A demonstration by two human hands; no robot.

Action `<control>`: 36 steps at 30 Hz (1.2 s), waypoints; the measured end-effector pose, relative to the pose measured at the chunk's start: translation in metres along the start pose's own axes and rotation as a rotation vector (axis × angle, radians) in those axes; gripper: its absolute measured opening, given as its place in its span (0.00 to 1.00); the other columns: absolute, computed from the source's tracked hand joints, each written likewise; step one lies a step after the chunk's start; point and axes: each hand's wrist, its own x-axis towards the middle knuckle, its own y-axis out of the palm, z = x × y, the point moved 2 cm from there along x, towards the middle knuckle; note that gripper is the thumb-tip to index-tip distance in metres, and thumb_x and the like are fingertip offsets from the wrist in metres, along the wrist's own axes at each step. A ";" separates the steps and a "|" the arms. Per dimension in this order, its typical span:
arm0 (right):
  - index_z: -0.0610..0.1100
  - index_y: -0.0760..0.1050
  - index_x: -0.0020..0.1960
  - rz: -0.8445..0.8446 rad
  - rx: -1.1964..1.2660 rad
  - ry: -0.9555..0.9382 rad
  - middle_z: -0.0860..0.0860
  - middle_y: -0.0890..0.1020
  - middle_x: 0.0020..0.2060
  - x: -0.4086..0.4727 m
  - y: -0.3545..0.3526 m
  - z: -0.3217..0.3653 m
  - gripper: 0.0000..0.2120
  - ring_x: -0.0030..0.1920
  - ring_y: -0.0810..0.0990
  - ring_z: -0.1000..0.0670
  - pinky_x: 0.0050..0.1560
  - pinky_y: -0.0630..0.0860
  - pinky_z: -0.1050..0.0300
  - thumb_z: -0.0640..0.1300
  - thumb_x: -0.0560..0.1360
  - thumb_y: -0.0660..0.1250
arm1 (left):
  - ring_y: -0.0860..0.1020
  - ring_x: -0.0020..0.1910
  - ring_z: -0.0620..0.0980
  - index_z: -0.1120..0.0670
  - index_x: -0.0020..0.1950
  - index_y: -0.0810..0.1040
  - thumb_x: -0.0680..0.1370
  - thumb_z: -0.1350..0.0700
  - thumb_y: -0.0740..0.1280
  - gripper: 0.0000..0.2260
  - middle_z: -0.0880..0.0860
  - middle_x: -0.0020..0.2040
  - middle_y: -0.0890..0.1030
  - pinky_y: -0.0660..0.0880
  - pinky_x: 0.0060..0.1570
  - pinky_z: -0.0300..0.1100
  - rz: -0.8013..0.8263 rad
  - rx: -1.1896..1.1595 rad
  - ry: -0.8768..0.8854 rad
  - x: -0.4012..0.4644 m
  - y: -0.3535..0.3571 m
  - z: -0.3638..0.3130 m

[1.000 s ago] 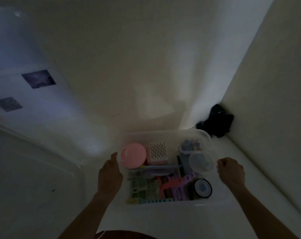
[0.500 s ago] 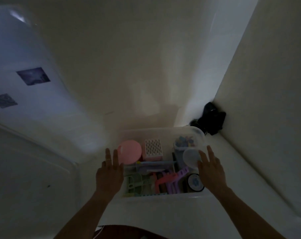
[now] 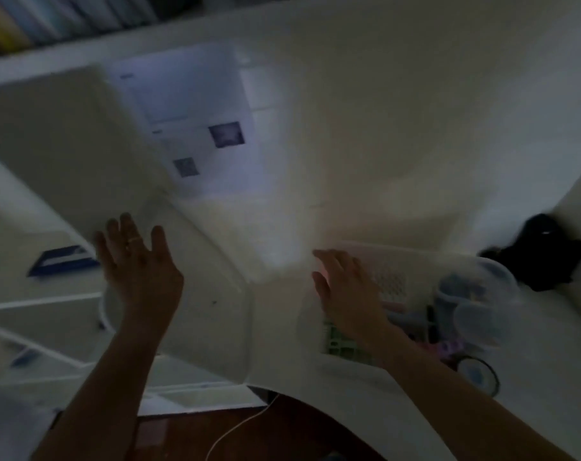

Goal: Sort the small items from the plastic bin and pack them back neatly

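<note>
Both hands have let go of the bin [image 3: 415, 261]: left hand [image 3: 139, 264] spread, empty, off to the side; right hand [image 3: 345, 291] flat over the bin's left edge, empty. Sorting can begin.

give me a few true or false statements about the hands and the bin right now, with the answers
1. The left hand has its fingers spread and holds nothing. True.
2. The right hand grips a pink round lid. False: its fingers are straight, reaching over the clear plastic bin, holding nothing.
3. The black bundled object lies inside the bin. False: it lies outside, beyond the bin's far right corner.
4. A ring shows on a left-hand finger. True.
5. Both hands are over the bin. False: the left hand is well to its left.
</note>
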 end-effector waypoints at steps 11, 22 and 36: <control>0.51 0.66 0.72 0.141 0.253 -0.144 0.46 0.77 0.59 0.034 0.005 0.083 0.20 0.57 0.77 0.42 0.57 0.75 0.48 0.51 0.81 0.59 | 0.73 0.56 0.67 0.57 0.63 0.69 0.67 0.62 0.71 0.26 0.64 0.55 0.75 0.75 0.47 0.56 0.570 -0.024 -0.251 0.016 -0.044 -0.002; 0.50 0.77 0.54 0.433 1.253 0.614 0.44 0.85 0.49 0.029 -0.034 0.050 0.17 0.44 0.85 0.43 0.50 0.82 0.45 0.60 0.73 0.71 | 0.82 0.42 0.40 0.47 0.52 0.84 0.65 0.47 0.79 0.17 0.41 0.43 0.85 0.75 0.47 0.32 0.636 -0.886 -0.283 0.015 -0.108 -0.096; 0.43 0.83 0.44 -0.051 0.813 0.801 0.44 0.85 0.40 -0.037 -0.105 -0.107 0.03 0.37 0.82 0.47 0.43 0.81 0.56 0.37 0.74 0.71 | 0.84 0.41 0.42 0.51 0.50 0.85 0.75 0.59 0.74 0.06 0.46 0.42 0.86 0.79 0.45 0.36 0.790 -1.410 -0.220 -0.046 -0.060 -0.210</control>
